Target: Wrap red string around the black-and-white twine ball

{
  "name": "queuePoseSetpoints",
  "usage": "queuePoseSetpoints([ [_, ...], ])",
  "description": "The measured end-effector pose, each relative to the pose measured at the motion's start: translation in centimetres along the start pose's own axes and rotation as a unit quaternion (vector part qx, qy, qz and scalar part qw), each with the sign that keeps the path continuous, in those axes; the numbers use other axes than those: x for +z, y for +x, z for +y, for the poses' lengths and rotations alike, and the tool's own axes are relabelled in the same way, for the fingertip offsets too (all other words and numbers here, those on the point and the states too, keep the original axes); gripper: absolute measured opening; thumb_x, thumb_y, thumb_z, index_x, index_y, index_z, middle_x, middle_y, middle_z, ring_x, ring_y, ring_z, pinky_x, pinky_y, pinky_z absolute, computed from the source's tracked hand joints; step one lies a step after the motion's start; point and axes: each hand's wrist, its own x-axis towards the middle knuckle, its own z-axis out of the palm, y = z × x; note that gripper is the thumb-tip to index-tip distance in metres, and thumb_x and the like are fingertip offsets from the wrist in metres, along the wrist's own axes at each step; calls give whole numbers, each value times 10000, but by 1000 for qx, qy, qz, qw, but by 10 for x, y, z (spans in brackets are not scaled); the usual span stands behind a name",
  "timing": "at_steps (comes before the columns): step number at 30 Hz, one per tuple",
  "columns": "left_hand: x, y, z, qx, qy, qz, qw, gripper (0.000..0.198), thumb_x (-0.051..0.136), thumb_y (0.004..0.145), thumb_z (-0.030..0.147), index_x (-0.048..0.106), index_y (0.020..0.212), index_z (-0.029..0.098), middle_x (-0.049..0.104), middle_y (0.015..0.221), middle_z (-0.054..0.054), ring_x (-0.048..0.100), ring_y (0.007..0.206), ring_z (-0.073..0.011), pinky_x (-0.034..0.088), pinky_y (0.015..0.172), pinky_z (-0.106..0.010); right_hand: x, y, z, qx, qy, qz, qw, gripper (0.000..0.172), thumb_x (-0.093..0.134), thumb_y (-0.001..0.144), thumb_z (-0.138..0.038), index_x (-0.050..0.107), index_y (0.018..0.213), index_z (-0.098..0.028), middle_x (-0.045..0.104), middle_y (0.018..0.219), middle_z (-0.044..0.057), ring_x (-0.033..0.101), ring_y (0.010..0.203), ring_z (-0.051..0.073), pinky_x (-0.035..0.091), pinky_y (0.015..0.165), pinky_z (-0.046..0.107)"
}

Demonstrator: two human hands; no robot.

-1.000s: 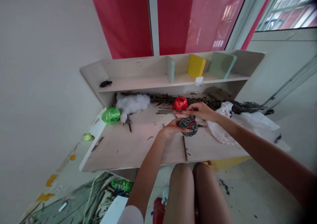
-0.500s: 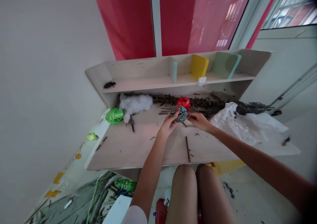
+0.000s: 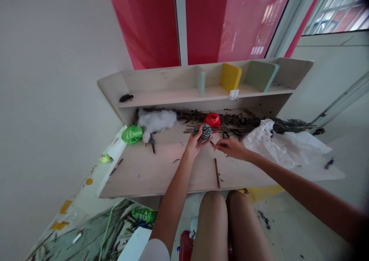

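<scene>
My left hand (image 3: 196,141) is closed around a ball of dark green and white twine (image 3: 204,132), held above the desk. Just right of it, my right hand (image 3: 230,147) pinches a short brown stick (image 3: 212,143) that points toward the twine ball. A roll of red plastic string (image 3: 212,120) sits right behind the twine. Scissors (image 3: 230,133) with dark handles lie behind my right hand. Another brown stick (image 3: 217,172) rests on the desk near its front edge.
Dried branches (image 3: 239,119) run along the back under the shelf (image 3: 161,95). White stuffing (image 3: 157,120) and a green string ball (image 3: 132,134) are at left, beside a small twine-wrapped stick (image 3: 153,144). A white plastic bag (image 3: 268,145) covers the right side.
My right hand has moved slightly left and down, and the stick in its fingers now shows clearly. The twine ball has shifted a little left, uncovering more of the red roll and the scissors.
</scene>
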Motion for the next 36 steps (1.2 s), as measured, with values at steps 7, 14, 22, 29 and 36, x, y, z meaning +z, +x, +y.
queuePoseSetpoints([
  [7,-1,5,1,-8,-3,47,999,626,730,724,352,479,1292,270,667,1080,-64,684,829,-167,542,727,-273,-10,-5,8,0,28,0,1000,523,472,796,-616,702,777,-148,405,500,-28,325,473,92,237,472,243],
  [14,-1,5,1,-13,1,37,999,615,726,728,340,488,1290,262,669,1079,-75,683,835,-168,542,693,-245,-7,-4,13,57,113,50,991,487,530,752,-609,670,871,-159,593,688,39,507,601,142,387,487,246],
  [22,1,1,-4,8,38,7,999,552,764,664,329,580,1176,234,665,1100,-54,655,823,-150,497,612,-202,29,14,-11,116,311,-15,943,449,633,719,-543,597,967,-169,607,808,47,541,715,134,436,607,242],
  [29,1,4,-3,14,13,46,999,439,746,689,292,644,1114,250,658,1115,-24,627,810,-100,471,652,-179,19,6,5,141,422,-60,894,462,641,700,-605,606,778,-151,297,555,-76,272,501,57,275,496,211],
  [36,0,7,0,4,-49,91,995,407,672,781,276,612,1183,276,671,1090,-26,639,760,-92,513,674,-187,10,1,20,141,515,-34,845,414,711,679,-540,621,759,-145,274,561,-75,270,511,54,302,507,200],
])
